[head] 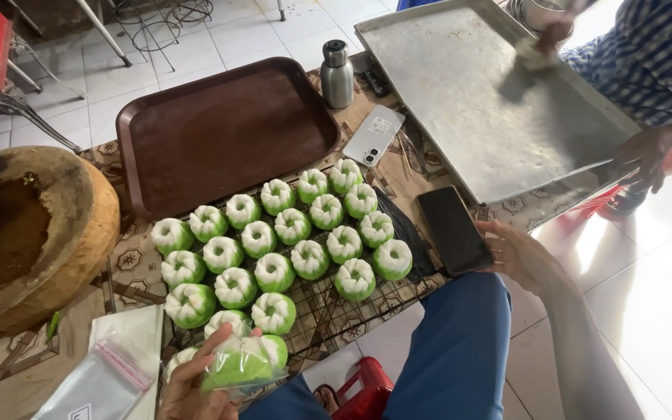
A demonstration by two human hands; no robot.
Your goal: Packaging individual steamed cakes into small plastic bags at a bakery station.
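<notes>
My left hand (192, 385) at the bottom edge grips a clear plastic bag (243, 365) holding green-and-white steamed cakes. Just above it, several more green-and-white cakes (274, 237) sit in rows on a black wire rack (328, 307). My right hand (519, 253) rests at the table's right edge, fingers touching a black phone (453, 229) that lies beside the rack.
A brown tray (223, 132) lies behind the cakes, with a steel flask (337, 74) and a white phone (373, 134) next to it. Another person's hands (643, 155) hold a large metal tray (484, 101). A round wooden block (29, 233) sits left; clear bags (103, 381) lie bottom left.
</notes>
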